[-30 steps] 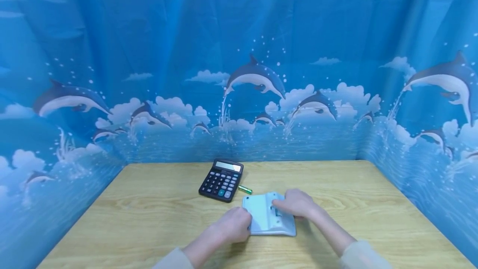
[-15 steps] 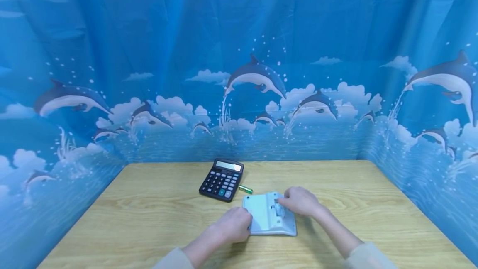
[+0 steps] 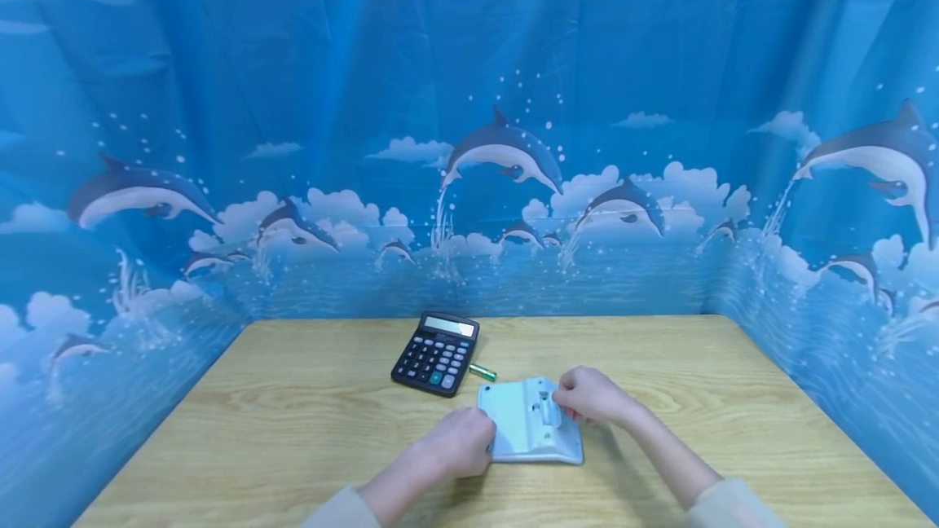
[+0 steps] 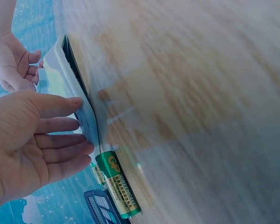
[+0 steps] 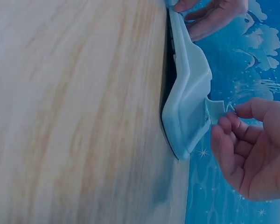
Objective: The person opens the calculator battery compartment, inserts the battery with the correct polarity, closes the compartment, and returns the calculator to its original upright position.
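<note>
A light blue calculator (image 3: 506,414) lies face down on the table. At its left edge, my left hand (image 3: 462,438) grips it between thumb and fingers; the left wrist view shows those fingers along the rim. On the calculator's raised back, the battery cover (image 5: 216,110) stands up from the case, and my right hand (image 3: 592,394) pinches its clip end with thumb and fingertips. A green GP battery (image 4: 117,185) lies close by the left fingers in the left wrist view, with a smaller-looking battery (image 4: 98,173) behind it.
Beyond the left hand a black calculator (image 3: 436,353) lies face up, with a green battery (image 3: 482,371) beside its right edge. The wooden table (image 3: 308,414) ends at a blue dolphin-print curtain (image 3: 469,267) at the back and sides.
The right hand has shifted slightly right along the back of the light blue calculator, and the battery cover has tilted up with it. The left hand keeps its grip.
</note>
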A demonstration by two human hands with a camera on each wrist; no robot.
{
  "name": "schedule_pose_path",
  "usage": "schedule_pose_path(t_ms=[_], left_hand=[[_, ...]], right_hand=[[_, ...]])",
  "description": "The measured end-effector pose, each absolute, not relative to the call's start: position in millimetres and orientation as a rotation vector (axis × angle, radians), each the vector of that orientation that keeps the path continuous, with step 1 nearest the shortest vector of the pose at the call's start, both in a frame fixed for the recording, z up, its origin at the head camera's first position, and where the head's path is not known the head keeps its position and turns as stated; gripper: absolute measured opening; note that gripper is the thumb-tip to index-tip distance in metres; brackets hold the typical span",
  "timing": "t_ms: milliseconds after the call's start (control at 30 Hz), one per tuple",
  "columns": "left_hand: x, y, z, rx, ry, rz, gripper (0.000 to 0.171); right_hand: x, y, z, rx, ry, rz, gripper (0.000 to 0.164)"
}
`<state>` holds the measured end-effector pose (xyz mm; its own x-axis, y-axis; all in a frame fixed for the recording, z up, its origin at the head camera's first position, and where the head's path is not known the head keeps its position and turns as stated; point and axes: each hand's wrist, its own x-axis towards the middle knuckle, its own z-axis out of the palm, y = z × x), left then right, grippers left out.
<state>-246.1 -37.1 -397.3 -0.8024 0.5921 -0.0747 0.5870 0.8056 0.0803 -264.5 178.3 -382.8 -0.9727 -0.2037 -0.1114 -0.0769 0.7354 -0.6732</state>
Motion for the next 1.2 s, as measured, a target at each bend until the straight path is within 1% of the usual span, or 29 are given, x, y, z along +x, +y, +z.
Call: schedule_pose_path(t_ms=[233,367,500,633,733,933,1200], left_hand=[[-246,-37,-397,0.923,2.889,0.085,0.01],[-245,-36,-397,0.904,2.876,0.088,0.009],[-245,-37,-397,0.911,2.875,0.091,0.008],[-246,-37,-397,0.904,2.877,0.085,0.008],[-246,-37,-397,0.894,2.871,0.089,0.008],[-246,-37,-396,0.92,2.875,0.078,0.008],[-246,-37,-397,0.912,2.876,0.086,0.008]], right_hand=[[-266,190,-382,-0.298,2.695,-1.153,0.024],[-265,197,-377,-0.297,2.767,-1.086,0.023],[-264,205,-372,-0.238,2.948,-0.83,0.024],[-263,214,-373,-0.202,3.107,-0.509,0.03],[-263,221,-376,-0.178,3.148,-0.375,0.031],[-262,231,-382,-0.142,3.158,-0.254,0.029],[-265,240,-385,-0.142,3.146,-0.156,0.02]])
